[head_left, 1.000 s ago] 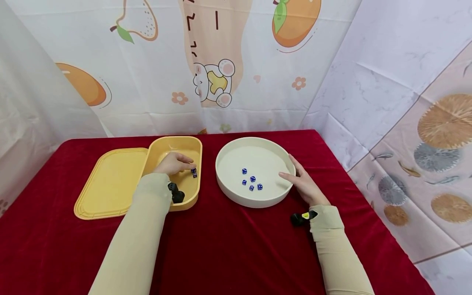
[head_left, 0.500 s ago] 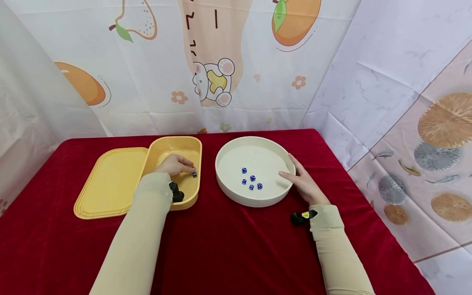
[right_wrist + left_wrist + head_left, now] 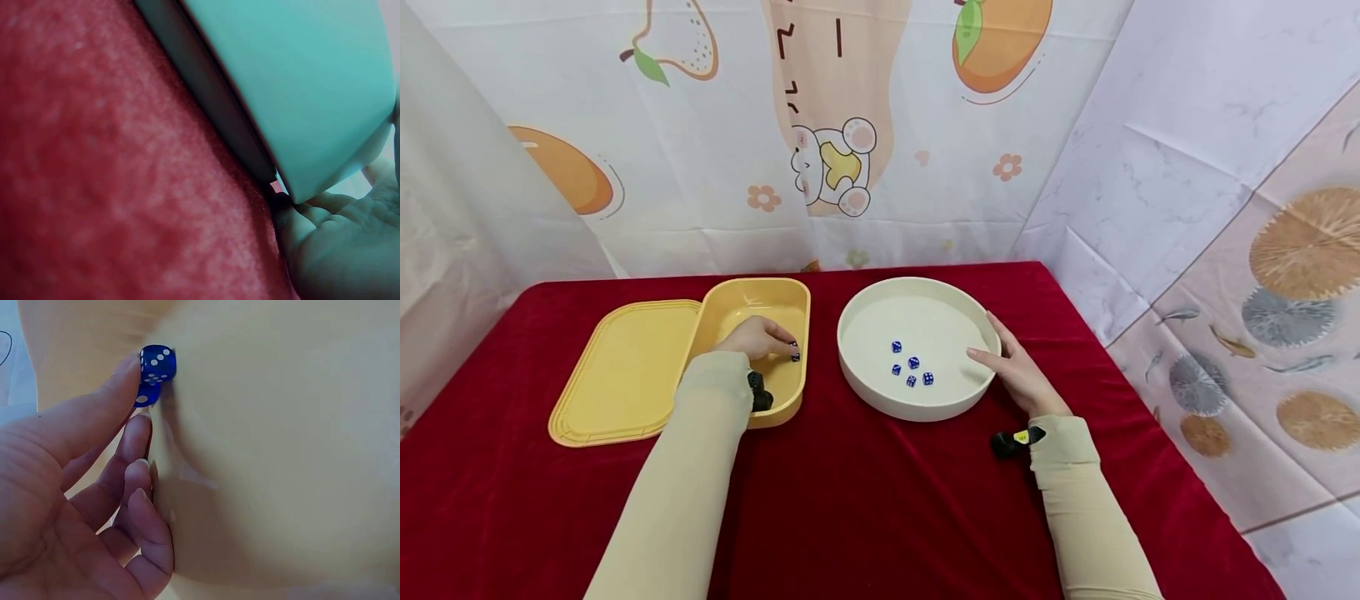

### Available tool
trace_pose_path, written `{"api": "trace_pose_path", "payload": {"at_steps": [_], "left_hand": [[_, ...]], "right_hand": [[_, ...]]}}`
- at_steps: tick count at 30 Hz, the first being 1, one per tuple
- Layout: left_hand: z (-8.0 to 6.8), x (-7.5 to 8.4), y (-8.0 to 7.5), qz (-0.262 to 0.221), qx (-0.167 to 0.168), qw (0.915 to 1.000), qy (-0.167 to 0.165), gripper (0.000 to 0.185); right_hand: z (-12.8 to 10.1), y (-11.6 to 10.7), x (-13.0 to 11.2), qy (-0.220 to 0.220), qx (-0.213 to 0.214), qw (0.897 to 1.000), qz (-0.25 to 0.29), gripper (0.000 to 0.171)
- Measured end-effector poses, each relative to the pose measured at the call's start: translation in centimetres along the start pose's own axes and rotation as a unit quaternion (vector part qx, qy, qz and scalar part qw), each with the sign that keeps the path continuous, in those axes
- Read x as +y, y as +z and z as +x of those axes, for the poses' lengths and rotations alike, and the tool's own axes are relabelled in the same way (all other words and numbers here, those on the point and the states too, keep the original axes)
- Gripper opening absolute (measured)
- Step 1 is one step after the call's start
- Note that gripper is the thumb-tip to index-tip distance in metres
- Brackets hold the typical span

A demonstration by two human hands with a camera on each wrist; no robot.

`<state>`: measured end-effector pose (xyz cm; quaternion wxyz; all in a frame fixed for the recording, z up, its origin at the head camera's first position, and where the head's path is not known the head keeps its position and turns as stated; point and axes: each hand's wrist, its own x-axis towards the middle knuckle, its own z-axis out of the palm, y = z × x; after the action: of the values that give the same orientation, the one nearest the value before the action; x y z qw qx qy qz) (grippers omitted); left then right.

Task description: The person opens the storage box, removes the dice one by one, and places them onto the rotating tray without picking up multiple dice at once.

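My left hand (image 3: 756, 337) reaches into the yellow bin (image 3: 808, 308), thumb and fingertips at two blue dice (image 3: 159, 364) with white pips. In the left wrist view the thumb presses against the dice, one partly hidden behind the other; the remaining fingers curl below, near the bin's surface. At the right, my right hand (image 3: 1021, 375) grips the round white tray (image 3: 917, 410), thumb over the rim and fingers along the outer wall. Several blue dice (image 3: 913, 363) lie loosely grouped on the tray's floor. The right wrist view shows the fingers right under the tray's edge.
A flat yellow lid (image 3: 625, 367) lies on the red cloth (image 3: 872, 500), left of the bin. A strip of cloth separates bin and tray. Behind the table hangs a printed curtain (image 3: 715, 200), with another patterned curtain (image 3: 1210, 275) at the right.
The left thumb and fingers shift slightly at the dice inside the bin, which turn or move a little. The right hand, the tray and its dice stay as they were.
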<state>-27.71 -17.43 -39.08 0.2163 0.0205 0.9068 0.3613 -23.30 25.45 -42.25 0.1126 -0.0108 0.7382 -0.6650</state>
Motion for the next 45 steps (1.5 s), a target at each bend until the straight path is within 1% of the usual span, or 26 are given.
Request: {"api": "trace_pose_path", "payload": {"at_steps": [6,16,22,24,27,29,32,35,39,45], "left_hand": [[0.0,0.2,-0.1,0.007,0.001,1.0,0.001,0.035],[-0.4,0.7,-0.4,0.019,0.004,0.9998,0.005,0.033],[-0.3,0.5,-0.5,0.016,0.001,0.9999,-0.001,0.035],[-0.3,0.4,-0.6,0.013,0.003,0.9999,0.004,0.035],[-0.2,0.4,-0.7,-0.006,0.008,0.9998,0.016,0.034],[-0.3,0.5,-0.7,-0.017,0.015,0.9993,0.028,0.035],[-0.4,0.8,-0.7,-0.039,0.03,0.9981,0.036,0.036],[-0.7,1.1,-0.6,-0.065,0.041,0.9965,0.034,0.04],[-0.9,1.5,-0.6,-0.109,0.038,0.9929,0.027,0.045],[-1.0,2.3,-0.7,-0.152,0.042,0.9873,0.019,0.046]], "right_hand": [[0.1,0.0,-0.1,0.002,0.004,1.0,-0.003,0.089],[0.2,-0.1,-0.3,-0.004,-0.001,1.0,0.0,0.09],[0.2,-0.1,-0.4,0.001,-0.004,1.0,-0.013,0.09],[0.2,0.0,-0.4,-0.001,-0.004,1.0,-0.014,0.091],[0.2,0.1,-0.4,-0.002,-0.001,1.0,-0.012,0.09],[0.2,0.1,-0.3,-0.003,0.0,1.0,-0.007,0.089],[0.2,0.0,-0.2,-0.003,0.002,1.0,-0.001,0.089],[0.1,0.0,0.0,0.0,0.003,1.0,0.003,0.089],[0.1,-0.1,0.2,0.002,0.004,1.0,0.0,0.089],[0.2,-0.1,0.2,-0.003,0.003,1.0,0.012,0.089]]}}
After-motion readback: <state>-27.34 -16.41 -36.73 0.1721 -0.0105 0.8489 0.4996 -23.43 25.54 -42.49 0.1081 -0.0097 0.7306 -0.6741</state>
